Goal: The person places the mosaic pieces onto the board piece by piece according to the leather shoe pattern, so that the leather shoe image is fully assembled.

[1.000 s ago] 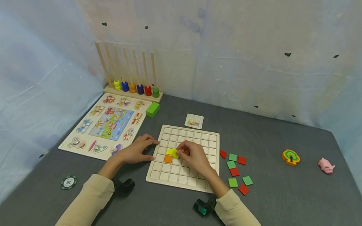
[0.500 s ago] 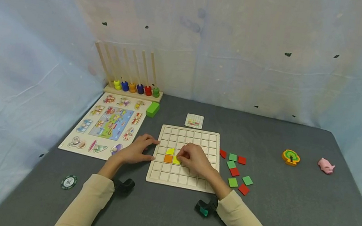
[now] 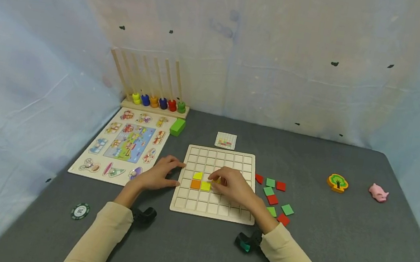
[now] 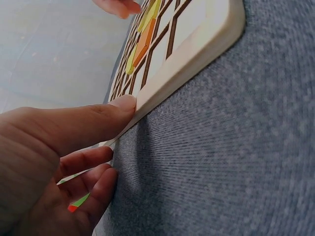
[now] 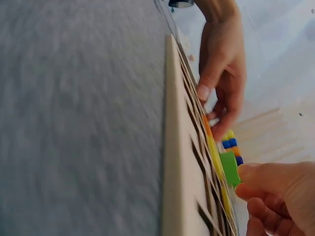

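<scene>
A square wooden grid board [image 3: 186, 205] lies in front of me. On it sit an orange tile [image 3: 195, 184], a yellow square tile [image 3: 206, 186] and a yellow tile with a curved corner [image 3: 198, 175]. My right hand [image 3: 232, 185] hovers over the middle of the board, just right of the yellow square, its fingers loosely bent. Another bit of yellow [image 3: 217, 180] shows between its thumb and fingers, over the grid. My left hand [image 3: 157, 174] rests at the board's left edge; its thumb [image 4: 93, 120] touches the rim there, the other fingers relaxed.
Several red and green tiles [image 3: 270, 182] lie right of the board. A pattern card [image 3: 226, 141] is behind it. At left are a picture puzzle [image 3: 94, 170], a green block [image 3: 177, 127], a bead stand [image 3: 153, 109] and a chip [image 3: 80, 211]. A toy tree [image 3: 337, 182] and pig [image 3: 378, 193] stand right.
My right hand has set the yellow square into the cell beside the orange tile, let go and shifted slightly right. The left hand has stayed at the board's edge.
</scene>
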`<state>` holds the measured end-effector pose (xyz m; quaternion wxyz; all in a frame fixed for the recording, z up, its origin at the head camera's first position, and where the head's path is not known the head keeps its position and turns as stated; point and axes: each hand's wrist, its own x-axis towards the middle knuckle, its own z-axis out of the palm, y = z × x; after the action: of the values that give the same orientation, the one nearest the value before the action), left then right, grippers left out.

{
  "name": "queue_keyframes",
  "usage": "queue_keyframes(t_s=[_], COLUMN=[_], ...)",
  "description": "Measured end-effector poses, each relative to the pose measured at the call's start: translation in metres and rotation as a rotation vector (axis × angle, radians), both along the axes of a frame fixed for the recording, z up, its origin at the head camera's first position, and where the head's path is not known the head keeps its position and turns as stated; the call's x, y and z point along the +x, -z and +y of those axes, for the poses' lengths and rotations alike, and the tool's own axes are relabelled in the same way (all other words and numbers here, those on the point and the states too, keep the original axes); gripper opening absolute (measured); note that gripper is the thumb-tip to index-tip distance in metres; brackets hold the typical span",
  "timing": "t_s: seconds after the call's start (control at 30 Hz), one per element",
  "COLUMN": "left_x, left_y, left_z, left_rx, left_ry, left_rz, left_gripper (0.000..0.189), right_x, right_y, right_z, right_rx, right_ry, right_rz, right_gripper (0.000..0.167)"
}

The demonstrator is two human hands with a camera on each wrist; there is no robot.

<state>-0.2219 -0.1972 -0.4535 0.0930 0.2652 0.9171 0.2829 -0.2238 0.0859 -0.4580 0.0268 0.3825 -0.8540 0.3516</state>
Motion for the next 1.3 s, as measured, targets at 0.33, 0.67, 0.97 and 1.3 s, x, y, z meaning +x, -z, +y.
queue_keyframes(t_s=[0.33,0.67,0.97,1.3], left_x=[0.0,0.0,0.0,0.0], left_y=[-0.001,0.0,0.001,0.001], left_z=[0.002,0.001,0.001,0.002], left_rx=[0.005,0.001,0.005,0.017], left_ry=[-0.012,-0.013,0.01,0.006], left_rz=[-0.019,-0.009,0.012,0.012], left_gripper=[0.055,0.055,0.055,0.055], right_x=[-0.003,-0.001,0.004,0.01], right_y=[-0.005,-0.012,-0.019,-0.018], right_z=[0.039,0.081,0.117,0.148], right_rx=[-0.081,-0.095,-0.055,-0.045], right_ry=[0.056,0.15,0.239,0.262], right_rz=[0.061,0.064,0.086,0.155], right_gripper=[0.013,0.014,0.016,0.016])
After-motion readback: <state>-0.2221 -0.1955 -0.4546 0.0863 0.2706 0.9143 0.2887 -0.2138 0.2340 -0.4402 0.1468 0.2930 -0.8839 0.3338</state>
